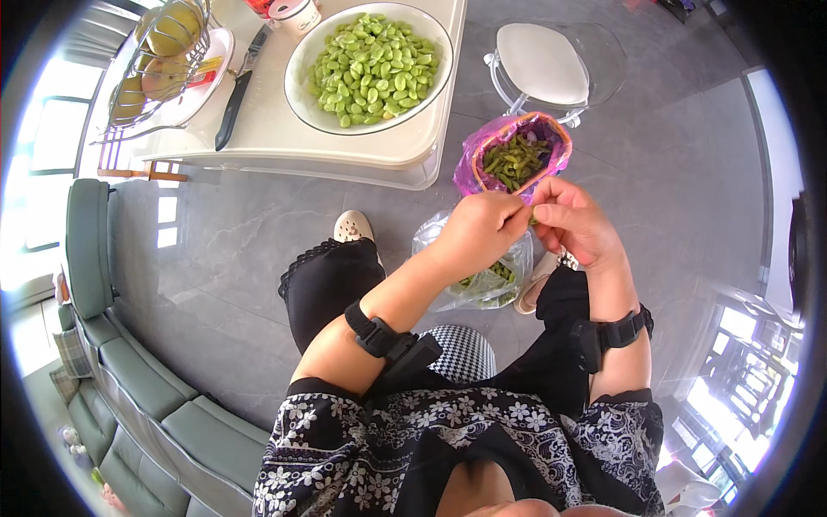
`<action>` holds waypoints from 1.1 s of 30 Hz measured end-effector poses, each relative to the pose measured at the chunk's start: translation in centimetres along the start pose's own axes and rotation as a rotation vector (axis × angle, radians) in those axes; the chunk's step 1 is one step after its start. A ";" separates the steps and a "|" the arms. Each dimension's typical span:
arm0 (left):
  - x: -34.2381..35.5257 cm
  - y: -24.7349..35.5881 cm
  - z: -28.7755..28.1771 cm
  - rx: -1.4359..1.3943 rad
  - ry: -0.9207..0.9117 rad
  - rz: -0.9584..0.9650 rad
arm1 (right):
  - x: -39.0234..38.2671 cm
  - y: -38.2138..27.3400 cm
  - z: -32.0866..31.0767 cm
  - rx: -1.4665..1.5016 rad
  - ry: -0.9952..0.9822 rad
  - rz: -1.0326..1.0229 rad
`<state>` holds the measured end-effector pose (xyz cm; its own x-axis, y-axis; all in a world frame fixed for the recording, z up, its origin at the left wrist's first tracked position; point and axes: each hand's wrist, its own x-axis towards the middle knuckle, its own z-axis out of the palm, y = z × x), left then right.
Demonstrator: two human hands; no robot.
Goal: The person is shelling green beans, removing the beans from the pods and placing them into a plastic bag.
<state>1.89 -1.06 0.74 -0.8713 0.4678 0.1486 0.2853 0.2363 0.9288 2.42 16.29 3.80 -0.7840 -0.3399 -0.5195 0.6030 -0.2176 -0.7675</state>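
My left hand [493, 226] and my right hand [575, 222] meet in front of me, fingers pinched together. Between their fingertips a bit of green shows, a bean pod [533, 217] mostly hidden by the fingers. Just beyond them on the floor stands a bin lined with a purple bag [472, 165], holding dark green empty pods [515, 162]. Below my left hand lies a clear plastic bag [435, 237] with green pods [500, 274] inside, partly covered by my forearm. A wide white bowl [297, 93] heaped with shelled green beans [372, 71] rests on the table.
The cream table [258, 129] also bears a knife [234, 108], a wire fruit basket [142, 127] and a white-and-red cup [295, 15]. A stool with a white seat [543, 65] stands beyond the bin. A grey-green sofa [142, 375] runs along the left.
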 end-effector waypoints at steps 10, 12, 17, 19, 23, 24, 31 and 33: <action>-0.5 -0.8 0.0 -0.104 -0.162 -0.260 | 0.7 0.9 -0.1 -0.348 -0.041 0.025; -0.5 -1.1 0.1 -0.130 -0.147 -0.287 | 0.8 0.9 -0.4 -0.319 -0.040 0.027; -0.1 -1.1 0.2 -0.237 -0.211 -0.479 | 1.1 1.1 -1.0 -0.172 -0.007 0.035; 0.1 -1.0 -0.1 -0.429 -0.191 -0.602 | 1.6 1.2 -1.4 -0.163 0.070 0.007; 0.3 -1.5 0.1 -0.834 -0.112 -0.757 | 2.3 1.1 -1.5 -0.259 0.373 -0.098; 0.2 -1.6 0.2 -0.832 -0.114 -0.756 | 2.4 0.9 -1.3 -0.360 0.485 -0.136; 0.0 -0.7 0.1 -0.902 -0.103 -0.702 | 1.3 1.6 0.6 -0.489 0.039 -0.150; 0.1 -0.7 0.2 -0.905 -0.110 -0.700 | 1.1 1.4 0.6 -0.491 0.031 -0.163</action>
<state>1.66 -1.03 0.03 -0.6735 0.5573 -0.4856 -0.6780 -0.2040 0.7062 2.47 15.04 2.44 -0.8705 -0.3084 -0.3836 0.3378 0.1925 -0.9213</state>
